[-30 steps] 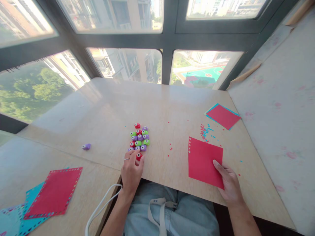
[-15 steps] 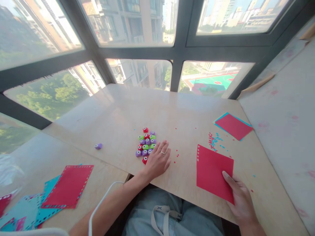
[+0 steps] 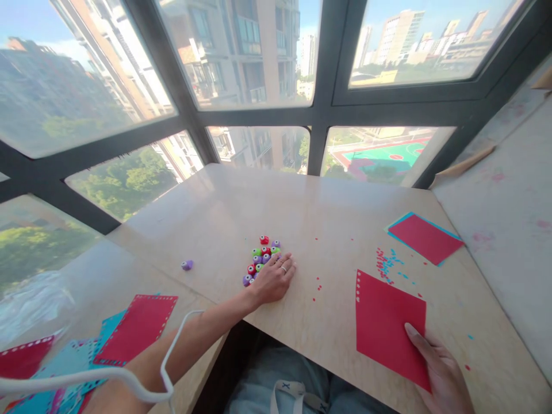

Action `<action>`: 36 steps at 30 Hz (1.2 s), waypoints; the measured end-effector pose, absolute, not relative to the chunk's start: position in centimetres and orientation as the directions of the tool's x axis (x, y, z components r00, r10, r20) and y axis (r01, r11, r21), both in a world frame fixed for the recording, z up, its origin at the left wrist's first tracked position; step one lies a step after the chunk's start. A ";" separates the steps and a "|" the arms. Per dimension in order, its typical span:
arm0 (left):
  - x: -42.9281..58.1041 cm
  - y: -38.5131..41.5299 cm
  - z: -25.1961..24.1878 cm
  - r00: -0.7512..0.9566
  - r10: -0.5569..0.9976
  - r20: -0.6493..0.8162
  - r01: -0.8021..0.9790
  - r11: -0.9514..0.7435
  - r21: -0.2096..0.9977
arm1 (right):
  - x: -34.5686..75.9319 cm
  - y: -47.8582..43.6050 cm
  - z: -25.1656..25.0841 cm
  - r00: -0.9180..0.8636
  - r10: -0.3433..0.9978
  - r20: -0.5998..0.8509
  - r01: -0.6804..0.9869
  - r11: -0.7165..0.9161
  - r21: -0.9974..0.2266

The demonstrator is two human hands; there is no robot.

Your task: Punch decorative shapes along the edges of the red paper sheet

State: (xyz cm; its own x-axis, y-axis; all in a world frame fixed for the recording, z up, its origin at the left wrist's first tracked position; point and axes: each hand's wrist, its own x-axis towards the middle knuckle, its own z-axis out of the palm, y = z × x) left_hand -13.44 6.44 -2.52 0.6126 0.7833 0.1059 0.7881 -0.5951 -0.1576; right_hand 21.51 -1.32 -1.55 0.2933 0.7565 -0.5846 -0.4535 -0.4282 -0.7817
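Observation:
My left hand [image 3: 276,278] lies over the right side of a cluster of small craft punches [image 3: 257,259] in red, green and purple. Its fingers are stretched out, and it hides some of the punches; whether it grips one does not show. In my right hand [image 3: 440,362] is a red sheet of paper [image 3: 388,322], pinched at its right edge with the thumb on top. A short row of punched holes runs down the sheet's upper left edge. One purple punch [image 3: 187,265] sits apart, left of the cluster.
Red and blue paper bits [image 3: 383,265] are scattered beyond the held sheet. At the right back lies a stack of red and blue paper [image 3: 426,237]. Hole-edged sheets [image 3: 140,328] overlap at the left, near clear plastic [image 3: 37,307]. A white cable [image 3: 107,376] crosses my left forearm.
The view has tilted up and shifted left. My left hand has moved farther over the punches, covering more of them. My right hand still holds the red sheet.

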 end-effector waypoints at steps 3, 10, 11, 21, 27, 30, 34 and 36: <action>-14.3 7.2 -2.6 0.593 0.799 0.099 0.799 -0.570 -0.190 | 21.5 -1.4 -1.7 0.310 0.761 -0.571 -0.455 -0.408 -0.791; -16.0 9.2 -2.7 0.569 0.819 0.073 0.809 -0.542 -0.229 | 21.7 -1.5 -1.6 0.308 0.747 -0.589 -0.482 -0.411 -0.774; -16.2 9.4 -2.6 0.561 0.825 0.071 0.813 -0.534 -0.231 | 21.7 -1.5 -1.6 0.307 0.751 -0.585 -0.480 -0.409 -0.776; -18.3 10.9 -1.9 0.481 0.873 0.079 0.864 -0.456 -0.214 | 21.5 -1.6 -1.6 0.306 0.767 -0.564 -0.484 -0.385 -0.786; -19.4 11.7 -2.2 0.449 0.889 0.091 0.880 -0.423 -0.215 | 21.6 -1.5 -1.9 0.312 0.786 -0.534 -0.438 -0.380 -0.815; -19.4 11.8 -2.1 0.487 0.868 0.098 0.861 -0.458 -0.221 | 21.6 -1.5 -1.9 0.304 0.790 -0.533 -0.454 -0.371 -0.810; -18.4 12.4 -1.4 0.578 0.808 0.115 0.810 -0.550 -0.202 | 21.4 -1.6 -1.7 0.294 0.786 -0.544 -0.491 -0.364 -0.792; -17.5 13.2 -1.1 0.605 0.789 0.102 0.790 -0.581 -0.195 | 21.4 -1.6 -1.7 0.281 0.793 -0.541 -0.493 -0.364 -0.790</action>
